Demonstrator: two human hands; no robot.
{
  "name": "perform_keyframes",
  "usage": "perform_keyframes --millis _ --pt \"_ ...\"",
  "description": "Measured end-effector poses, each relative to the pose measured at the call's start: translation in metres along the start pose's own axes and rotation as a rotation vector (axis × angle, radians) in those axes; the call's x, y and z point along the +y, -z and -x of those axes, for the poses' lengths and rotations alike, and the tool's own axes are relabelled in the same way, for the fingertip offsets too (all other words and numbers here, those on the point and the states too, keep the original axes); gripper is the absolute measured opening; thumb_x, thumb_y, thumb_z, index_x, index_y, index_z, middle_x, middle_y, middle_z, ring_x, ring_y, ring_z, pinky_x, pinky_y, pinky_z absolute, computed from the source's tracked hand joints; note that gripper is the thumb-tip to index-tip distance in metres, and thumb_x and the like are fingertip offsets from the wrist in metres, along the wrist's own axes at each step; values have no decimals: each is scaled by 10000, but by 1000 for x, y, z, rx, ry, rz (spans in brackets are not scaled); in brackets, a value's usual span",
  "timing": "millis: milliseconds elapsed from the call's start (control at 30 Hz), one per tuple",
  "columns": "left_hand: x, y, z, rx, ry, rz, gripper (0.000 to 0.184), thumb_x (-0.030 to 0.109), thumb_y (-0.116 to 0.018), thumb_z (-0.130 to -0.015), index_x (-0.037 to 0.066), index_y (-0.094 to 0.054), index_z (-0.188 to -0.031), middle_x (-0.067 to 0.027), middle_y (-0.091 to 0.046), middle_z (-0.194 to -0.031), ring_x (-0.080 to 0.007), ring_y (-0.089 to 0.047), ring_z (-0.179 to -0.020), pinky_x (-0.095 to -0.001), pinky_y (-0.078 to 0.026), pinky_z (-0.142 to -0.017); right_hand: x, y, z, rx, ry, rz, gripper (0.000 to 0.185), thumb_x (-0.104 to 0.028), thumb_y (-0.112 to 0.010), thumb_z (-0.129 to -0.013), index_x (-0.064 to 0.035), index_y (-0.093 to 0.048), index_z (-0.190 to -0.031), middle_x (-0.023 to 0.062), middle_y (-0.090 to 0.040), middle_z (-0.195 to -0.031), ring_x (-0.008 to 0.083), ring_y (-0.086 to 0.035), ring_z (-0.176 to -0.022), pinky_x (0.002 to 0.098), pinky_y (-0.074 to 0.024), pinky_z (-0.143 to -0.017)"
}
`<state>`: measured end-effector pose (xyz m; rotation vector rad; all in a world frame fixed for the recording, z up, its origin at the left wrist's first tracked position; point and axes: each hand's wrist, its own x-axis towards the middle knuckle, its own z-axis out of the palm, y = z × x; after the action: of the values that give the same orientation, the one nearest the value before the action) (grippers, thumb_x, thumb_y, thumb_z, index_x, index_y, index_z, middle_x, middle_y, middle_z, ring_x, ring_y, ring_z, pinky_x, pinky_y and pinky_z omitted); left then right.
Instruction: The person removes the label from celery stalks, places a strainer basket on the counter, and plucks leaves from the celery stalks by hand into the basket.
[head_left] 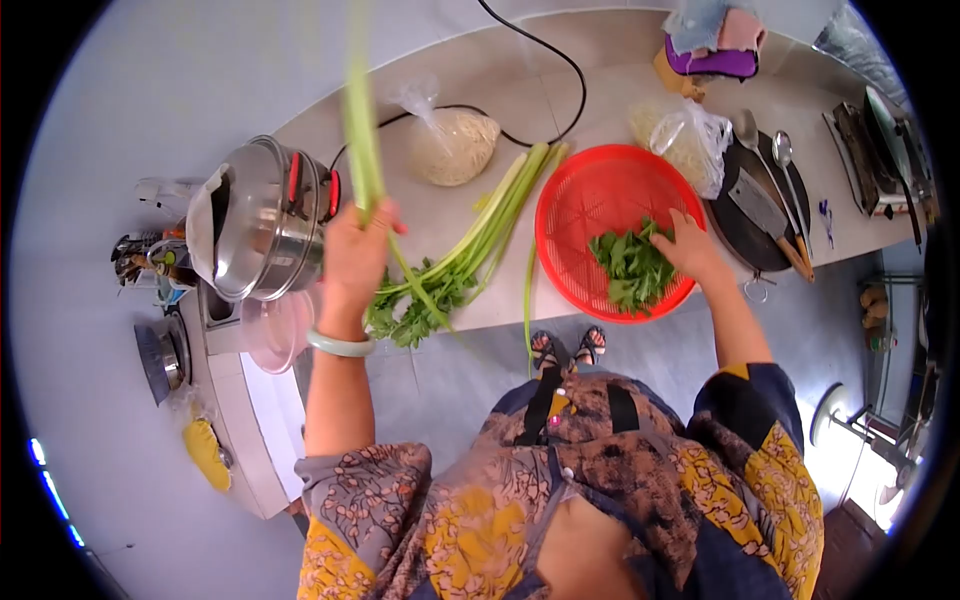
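My left hand [355, 260], with a pale bangle [340, 345] at the wrist, is closed around a celery stalk [360, 130]. The stalk points up and away, its far end blurred. Leafy celery [415, 305] lies beyond and beside that hand; whether some of it belongs to the held stalk I cannot tell. More celery stalks [510, 195] rest on the counter between my hands. Inside the red basket [560, 250], torn celery leaves [630, 265] form a small pile. My right hand [695, 250] reaches over the rim and touches this pile, fingers apart.
A steel pot [265, 215] stands at the left, above a pinkish plastic bowl [275, 335]. Bagged food [455, 150] sits behind the celery. Right of the basket, a cleaver [755, 205] and spoons lie on a dark round board [735, 235]. A black cable [575, 75] crosses the back.
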<state>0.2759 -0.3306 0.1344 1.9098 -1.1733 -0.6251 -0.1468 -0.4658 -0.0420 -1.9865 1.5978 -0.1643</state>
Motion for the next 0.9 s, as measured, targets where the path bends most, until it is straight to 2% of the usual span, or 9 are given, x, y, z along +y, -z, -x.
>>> perform_keyframes --millis 33,67,200,300,333,433,467,767,900 --pt "-8 -9 4 -23 -43 -110 293 286 -604 -938 43 -641 -778 12 -527 -640 -90 -410 -549 -285 -359 -510 -1 -2 4 81 14 178 575 -372 -602 -874 10 -515 -1295 262 -541 -1261 388 -566 -1125 427 -450 -948" --pt "-18 -16 7 -92 -16 -144 286 287 -610 -929 32 -642 -802 1 -540 -626 -104 -445 -557 -298 -380 -523 -4 0 4 57 -1 139 586 -345 -606 -874 4 -464 -1323 240 -479 -1329 403 -540 -1136 446 -443 -958" --pt "-52 -54 24 -250 104 -176 304 307 -615 -915 10 -641 -852 -71 -601 -618 -166 -548 -573 -336 -437 -562 -17 2 29 167 128 -52 444 -254 -602 -881 8 -528 -1232 232 -556 -1178 401 -556 -1084 446 -451 -922" --pt "-94 -90 27 -272 150 -228 319 314 -600 -917 0 -637 -874 -118 -638 -661 -247 -601 -598 -370 -465 -597 -11 -8 48 80 103 -164 414 -237 -608 -878 11 -552 -1205 226 -575 -1144 385 -590 -1025 434 -472 -876" --pt "-101 -101 26 -303 174 -261 336 327 -589 -915 -6 -622 -884 -174 -645 -709 -350 -623 -661 -435 -478 -639 -11 -9 55 67 87 -237 390 -218 -612 -880 18 -567 -1186 220 -593 -1117 362 -625 -945 413 -492 -825" --pt "-153 -141 27 -195 -8 -374 316 304 -600 -906 -8 -607 -857 -188 -641 -721 -354 -602 -650 -443 -465 -633 -4 -10 76 43 60 -246 374 -211 -613 -885 27 -578 -1171 218 -617 -1079 337 -643 -894 401 -502 -795" --pt "-156 -148 29 -204 6 -417 336 325 -594 -902 -10 -602 -880 -239 -646 -805 -424 -609 -754 -499 -470 -689 -2 -9 81 25 44 -233 374 -214 -613 -887 28 -580 -1169 219 -621 -1076 335 -644 -892 398 -503 -795" --pt "-196 -197 26 -241 202 -510 389 383 -593 -889 -4 -612 -922 -251 -651 -889 -433 -618 -872 -507 -489 -780 11 -7 109 -64 -108 -281 385 -225 -619 -901 25 -593 -1193 217 -662 -1011 283 -655 -861 358 -505 -778" --pt "-205 -213 23 -200 123 -453 351 352 -607 -881 6 -613 -937 -244 -633 -963 -418 -608 -947 -497 -490 -807 6 -8 113 -110 -141 -249 385 -222 -621 -904 30 -594 -1193 208 -672 -991 269 -654 -866 349 -506 -778"
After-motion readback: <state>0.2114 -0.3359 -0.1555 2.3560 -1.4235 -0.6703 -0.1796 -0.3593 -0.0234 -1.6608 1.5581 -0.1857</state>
